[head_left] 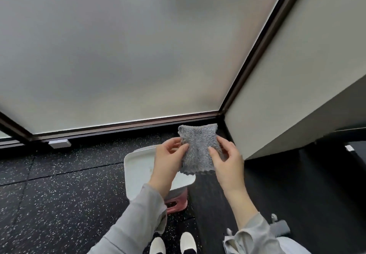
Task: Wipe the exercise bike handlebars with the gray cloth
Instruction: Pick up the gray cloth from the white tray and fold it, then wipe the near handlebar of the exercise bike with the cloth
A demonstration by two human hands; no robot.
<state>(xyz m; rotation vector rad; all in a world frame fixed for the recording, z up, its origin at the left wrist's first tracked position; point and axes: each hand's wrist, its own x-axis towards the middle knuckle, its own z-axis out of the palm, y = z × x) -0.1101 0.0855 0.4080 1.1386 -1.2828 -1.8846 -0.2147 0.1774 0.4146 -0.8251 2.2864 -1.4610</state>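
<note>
A fluffy gray cloth [198,147], folded into a rectangle, is held upright in front of me between both hands. My left hand [168,158] pinches its left edge with thumb and fingers. My right hand [225,158] pinches its right edge the same way. Both sleeves are gray. No exercise bike handlebars are visible; a gray metal part [279,228] shows at the lower right, and I cannot tell what it belongs to.
A white tray [138,166] sits on a pink stool [176,202] just below my hands. The floor [59,194] is black speckled rubber. Frosted window panels [118,56] with dark frames stand ahead; a pale wall [297,75] juts in at right. My white shoes [172,244] are below.
</note>
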